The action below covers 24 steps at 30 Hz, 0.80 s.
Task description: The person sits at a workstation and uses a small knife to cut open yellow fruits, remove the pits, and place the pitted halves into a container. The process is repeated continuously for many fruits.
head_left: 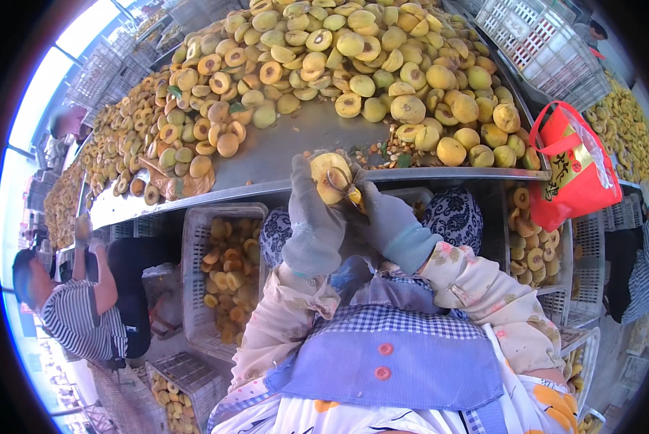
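My gloved left hand (311, 220) is closed around a yellow peach (324, 172), held up just over the near edge of the metal table. My gloved right hand (395, 223) grips a small pitting knife (354, 194). Its thin curved loop rests against the peach's cut side, and most of its handle is hidden by my fingers. Beyond my hands, a large heap of peaches (353, 45), many of them halved, covers much of the metal table (295, 145). Loose pits (382, 150) and scraps lie close to my right hand.
Crates of peach halves stand below the table, one at left (194, 249) and one at right (563, 267). A red bag (581, 170) hangs at the table's right corner. A person in a striped shirt (78, 318) works at left; stacked crates (541, 47) stand behind.
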Tool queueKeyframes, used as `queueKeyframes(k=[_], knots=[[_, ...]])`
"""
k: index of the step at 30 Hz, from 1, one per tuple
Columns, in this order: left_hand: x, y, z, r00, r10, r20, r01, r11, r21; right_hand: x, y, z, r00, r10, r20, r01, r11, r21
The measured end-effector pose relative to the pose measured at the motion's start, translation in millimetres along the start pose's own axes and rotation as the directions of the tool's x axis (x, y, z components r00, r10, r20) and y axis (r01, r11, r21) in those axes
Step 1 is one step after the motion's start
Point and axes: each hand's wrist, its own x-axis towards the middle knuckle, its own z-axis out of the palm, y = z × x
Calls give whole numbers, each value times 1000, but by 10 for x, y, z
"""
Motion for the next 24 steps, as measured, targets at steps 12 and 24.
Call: queueKeyframes(k=[12, 24], knots=[[106, -202, -231, 964, 264, 37, -266, 940, 212, 94, 147, 288, 984, -76, 161, 13, 933, 359], [142, -90, -405, 916, 133, 380, -363, 680, 637, 97, 268, -206, 517, -243, 821, -620, 555, 554]])
